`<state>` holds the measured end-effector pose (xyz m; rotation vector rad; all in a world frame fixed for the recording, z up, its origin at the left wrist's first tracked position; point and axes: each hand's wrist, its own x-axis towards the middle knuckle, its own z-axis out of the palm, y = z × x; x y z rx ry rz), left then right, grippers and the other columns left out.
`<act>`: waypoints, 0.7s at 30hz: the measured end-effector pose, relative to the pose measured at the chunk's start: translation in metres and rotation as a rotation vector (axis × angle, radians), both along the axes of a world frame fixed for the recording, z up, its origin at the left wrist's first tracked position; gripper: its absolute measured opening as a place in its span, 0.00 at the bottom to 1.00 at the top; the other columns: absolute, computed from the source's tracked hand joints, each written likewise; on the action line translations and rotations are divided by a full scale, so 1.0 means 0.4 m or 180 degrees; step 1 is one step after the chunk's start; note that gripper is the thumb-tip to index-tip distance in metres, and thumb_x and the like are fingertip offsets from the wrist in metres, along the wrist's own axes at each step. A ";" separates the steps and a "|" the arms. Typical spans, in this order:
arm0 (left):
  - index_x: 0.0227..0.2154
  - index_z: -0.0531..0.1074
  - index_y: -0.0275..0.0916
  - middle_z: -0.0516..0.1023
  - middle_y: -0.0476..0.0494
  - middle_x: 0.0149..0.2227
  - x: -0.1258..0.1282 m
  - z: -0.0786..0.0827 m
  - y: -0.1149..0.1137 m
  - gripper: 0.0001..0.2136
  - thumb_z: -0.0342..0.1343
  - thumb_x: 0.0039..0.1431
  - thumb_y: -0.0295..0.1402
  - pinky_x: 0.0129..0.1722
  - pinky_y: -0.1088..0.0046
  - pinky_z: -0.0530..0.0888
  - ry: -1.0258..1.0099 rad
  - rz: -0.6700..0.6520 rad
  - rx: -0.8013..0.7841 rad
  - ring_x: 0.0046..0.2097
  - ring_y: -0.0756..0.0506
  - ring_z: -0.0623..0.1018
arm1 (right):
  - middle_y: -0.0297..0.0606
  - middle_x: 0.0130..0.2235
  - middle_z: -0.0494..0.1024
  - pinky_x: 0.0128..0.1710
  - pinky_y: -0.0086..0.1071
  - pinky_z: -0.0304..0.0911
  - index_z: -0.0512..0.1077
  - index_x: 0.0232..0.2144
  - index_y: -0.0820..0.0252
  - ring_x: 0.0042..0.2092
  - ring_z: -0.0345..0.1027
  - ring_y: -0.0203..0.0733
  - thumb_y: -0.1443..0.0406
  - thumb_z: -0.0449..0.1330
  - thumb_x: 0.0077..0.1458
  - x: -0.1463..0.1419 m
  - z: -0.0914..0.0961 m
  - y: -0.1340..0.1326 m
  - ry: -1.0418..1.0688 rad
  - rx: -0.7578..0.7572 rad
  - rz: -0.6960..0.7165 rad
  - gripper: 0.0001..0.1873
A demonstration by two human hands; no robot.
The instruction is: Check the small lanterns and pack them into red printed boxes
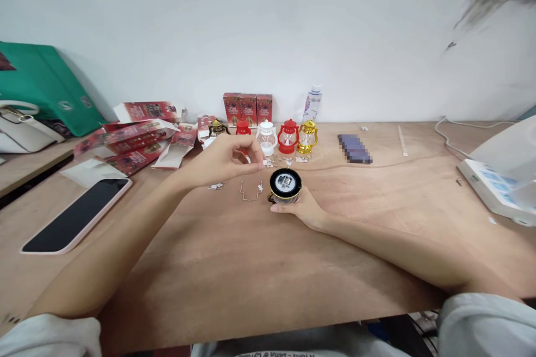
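Note:
My right hand (309, 211) is wrapped round a small lantern (285, 185) with a black base. The lantern is tipped so that its underside faces me, showing a round white patch with a metallic-looking middle. Left of it and slightly higher, my left hand (230, 160) has thumb and forefinger brought together; a small white bit shows at their tips, too small to name. Behind the hands stand a white lantern (267, 138), a red lantern (288, 136) and a gold lantern (307, 137). Another red lantern (243, 127) and a dark bronze lantern (218, 128) are partly hidden by my left hand.
Bent wire handles (250, 199) with white tags lie before the lanterns. Flattened red boxes (136, 142) and a phone (77, 216) are at left. Upright red boxes (248, 110) and a bottle (312, 103) stand by the wall. A power strip (494, 187) lies at right.

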<state>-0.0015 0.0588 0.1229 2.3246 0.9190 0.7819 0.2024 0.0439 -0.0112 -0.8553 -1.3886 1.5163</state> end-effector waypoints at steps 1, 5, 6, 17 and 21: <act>0.26 0.71 0.36 0.77 0.46 0.34 0.006 -0.001 -0.005 0.06 0.58 0.55 0.33 0.36 0.74 0.74 -0.0093 -0.0033 0.0041 0.37 0.49 0.77 | 0.36 0.39 0.80 0.54 0.46 0.63 0.72 0.36 0.57 0.46 0.74 0.46 0.62 0.75 0.30 0.000 0.000 0.000 -0.0010 0.0018 -0.0007 0.27; 0.24 0.71 0.36 0.76 0.43 0.40 0.034 -0.010 -0.025 0.07 0.57 0.55 0.32 0.35 0.74 0.72 -0.0034 -0.0188 0.0462 0.40 0.49 0.75 | 0.35 0.43 0.80 0.56 0.45 0.63 0.72 0.41 0.56 0.47 0.73 0.45 0.63 0.74 0.31 0.002 0.001 0.000 -0.0005 0.0129 -0.0019 0.31; 0.24 0.71 0.36 0.76 0.43 0.39 0.040 -0.013 -0.030 0.07 0.56 0.56 0.31 0.35 0.74 0.72 0.0100 -0.0213 0.0590 0.39 0.49 0.75 | 0.35 0.44 0.79 0.56 0.45 0.62 0.72 0.42 0.55 0.48 0.73 0.45 0.63 0.74 0.31 0.002 0.000 0.000 -0.0007 0.0149 -0.0013 0.31; 0.39 0.72 0.36 0.77 0.44 0.37 0.057 -0.012 -0.068 0.08 0.49 0.63 0.33 0.40 0.71 0.68 0.1027 -0.0497 0.1271 0.37 0.47 0.73 | 0.35 0.45 0.79 0.56 0.44 0.62 0.72 0.41 0.57 0.50 0.70 0.47 0.65 0.74 0.30 0.003 0.006 -0.001 -0.0058 0.0233 -0.0077 0.31; 0.36 0.74 0.36 0.77 0.44 0.36 0.064 -0.031 -0.055 0.10 0.50 0.64 0.35 0.39 0.70 0.65 0.1072 -0.0367 0.1537 0.38 0.46 0.73 | 0.34 0.44 0.79 0.55 0.44 0.63 0.72 0.42 0.57 0.49 0.71 0.45 0.65 0.74 0.31 0.002 0.002 -0.001 -0.0027 0.0183 -0.0066 0.31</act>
